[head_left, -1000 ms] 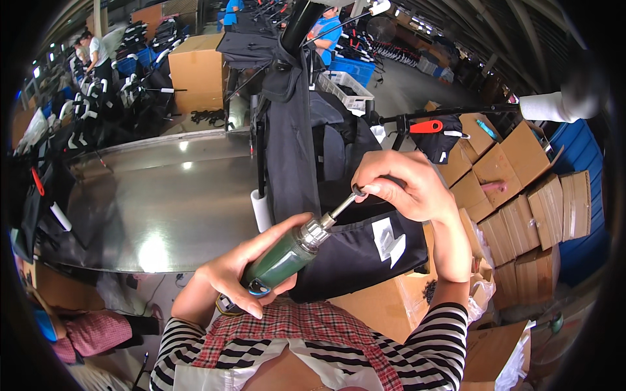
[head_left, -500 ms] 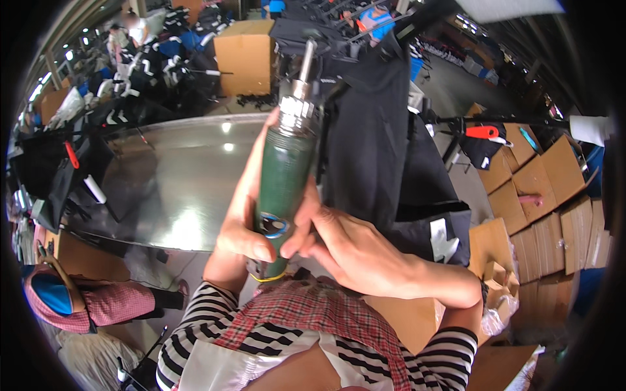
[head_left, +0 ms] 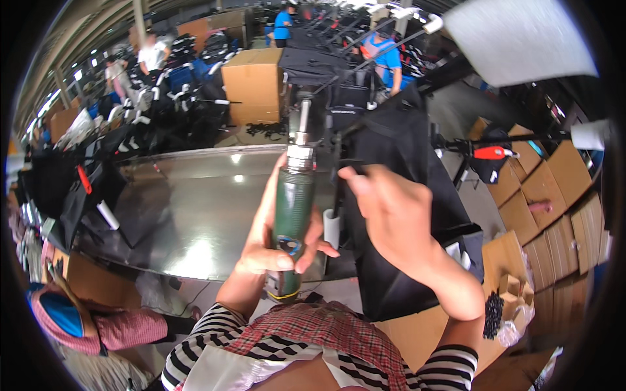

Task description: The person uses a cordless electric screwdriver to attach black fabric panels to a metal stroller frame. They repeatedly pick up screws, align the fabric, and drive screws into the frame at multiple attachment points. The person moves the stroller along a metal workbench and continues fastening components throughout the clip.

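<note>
- A metal tabletop (head_left: 189,215) spreads across the left and middle, its shiny surface catching bright reflections and its near edge curving.
- Black fabric (head_left: 398,146) hangs in long panels to the right of the tabletop, in front of the person, partly behind the right hand.
- Brown cartons (head_left: 557,221), some flattened and leaning together, fill the right side.
- A co-worker in checked pink clothing (head_left: 130,329) is at the lower left, beside the tabletop.
- A tall cardboard box (head_left: 251,91) stands beyond the tabletop's far edge.
- The green power screwdriver (head_left: 293,202) is held up before the person's chest, left of the black fabric, its metal bit (head_left: 304,116) pointing away from the body.
- The right hand (head_left: 398,208) is raised before the black fabric, fingers bent and blurred; whether it pinches anything cannot be told. It is apart from the screwdriver.
- The left hand (head_left: 257,251) is wrapped around the screwdriver's body, thumb across the near side by a blue-ringed spot.
- A white tube (head_left: 332,228) stands just right of the left hand.
- A red handle (head_left: 490,152) shows farther right, near the cartons.
- Small black parts (head_left: 493,316) lie heaped at the lower right, beside clear plastic.
</note>
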### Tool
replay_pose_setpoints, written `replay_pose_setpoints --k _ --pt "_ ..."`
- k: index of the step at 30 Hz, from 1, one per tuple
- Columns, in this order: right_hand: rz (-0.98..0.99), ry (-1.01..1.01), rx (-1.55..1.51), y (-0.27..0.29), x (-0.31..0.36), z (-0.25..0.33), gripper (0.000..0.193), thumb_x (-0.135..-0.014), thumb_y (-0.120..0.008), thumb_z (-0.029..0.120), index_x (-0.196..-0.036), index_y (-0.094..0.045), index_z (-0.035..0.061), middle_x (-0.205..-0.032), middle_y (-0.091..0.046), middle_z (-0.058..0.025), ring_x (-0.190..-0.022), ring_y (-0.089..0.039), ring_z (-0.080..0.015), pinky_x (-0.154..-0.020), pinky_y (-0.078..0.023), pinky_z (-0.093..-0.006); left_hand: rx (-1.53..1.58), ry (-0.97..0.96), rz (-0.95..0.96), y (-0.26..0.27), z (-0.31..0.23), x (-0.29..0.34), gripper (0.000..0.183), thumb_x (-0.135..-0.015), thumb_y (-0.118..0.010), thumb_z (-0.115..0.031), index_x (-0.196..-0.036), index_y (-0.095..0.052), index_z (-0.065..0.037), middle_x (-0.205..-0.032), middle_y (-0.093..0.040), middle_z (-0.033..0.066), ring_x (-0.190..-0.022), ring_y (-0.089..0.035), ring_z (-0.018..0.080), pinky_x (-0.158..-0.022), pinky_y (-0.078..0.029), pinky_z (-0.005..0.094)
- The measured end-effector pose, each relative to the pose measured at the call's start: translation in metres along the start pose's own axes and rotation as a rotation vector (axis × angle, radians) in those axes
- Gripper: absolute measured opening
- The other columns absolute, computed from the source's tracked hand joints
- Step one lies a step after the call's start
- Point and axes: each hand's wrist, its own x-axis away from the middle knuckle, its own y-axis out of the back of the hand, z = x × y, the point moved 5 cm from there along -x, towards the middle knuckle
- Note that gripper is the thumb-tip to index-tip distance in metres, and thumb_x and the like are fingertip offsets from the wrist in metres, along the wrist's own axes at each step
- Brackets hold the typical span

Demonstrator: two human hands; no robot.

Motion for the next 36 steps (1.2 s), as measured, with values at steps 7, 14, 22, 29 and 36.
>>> replay_pose_setpoints --k 7,14,22,29,36 --pt "-0.046 -0.015 0.667 0.032 -0.033 -0.079 0.015 -0.086 -0.060 0.004 -0.100 -0.057 -0.0012 -0.071 -0.066 -0.0177 -0.060 -0.067 -0.0393 -0.054 -0.054 -0.0475 -0.046 -0.084 0.016 0.010 0.010 -0.002 0.099 -0.076 -0.078 -0.010 -0.151 -0.014 -0.007 -0.094 -0.054 0.0205 -0.056 -0.065 0.0235 -0.087 -0.058 0.0622" --pt "-0.092 0.131 0.063 0.032 -0.045 -0.083 0.022 -0.088 -0.064 0.001 -0.108 -0.060 -0.0080 -0.087 -0.064 -0.0283 -0.081 -0.064 -0.0476 -0.069 -0.052 -0.0462 -0.181 -0.135 -0.070 0.001 0.021 -0.010 0.096 -0.077 -0.077 -0.012 -0.150 -0.016 -0.006 -0.092 -0.054 0.0189 -0.055 -0.065 0.0229 -0.086 -0.060 0.0596" --pt "0.268 0.416 -0.343 0.025 -0.085 -0.087 0.030 -0.076 -0.070 0.008 -0.102 -0.060 -0.0036 -0.085 -0.057 -0.0178 -0.081 -0.060 -0.0393 -0.074 -0.049 -0.0432 -0.354 -0.188 -0.180 -0.009 0.022 -0.024 0.089 -0.081 -0.076 -0.017 -0.148 -0.020 -0.004 -0.088 -0.052 0.0149 -0.055 -0.063 0.0211 -0.084 -0.061 0.0568" --pt "0.186 0.319 -0.244 0.033 -0.075 -0.098 0.024 -0.082 -0.073 0.008 -0.096 -0.059 -0.0060 -0.089 -0.065 -0.0246 -0.085 -0.067 -0.0392 -0.072 -0.051 -0.0438 -0.477 -0.260 -0.215 -0.014 0.014 -0.043 0.084 -0.086 -0.073 -0.023 -0.148 -0.021 -0.003 -0.089 -0.051 0.0139 -0.053 -0.061 0.0188 -0.077 -0.063 0.0527" --pt "-0.006 0.238 0.163 0.037 -0.047 -0.098 0.010 -0.087 -0.066 0.007 -0.090 -0.060 -0.0008 -0.074 -0.065 -0.0185 -0.066 -0.068 -0.0384 -0.057 -0.056 -0.0449 -0.511 -0.353 -0.259 -0.018 0.011 -0.060 0.098 -0.083 -0.073 -0.020 -0.156 -0.008 -0.009 -0.108 -0.055 0.0225 -0.055 -0.060 0.0183 -0.072 -0.062 0.0476"
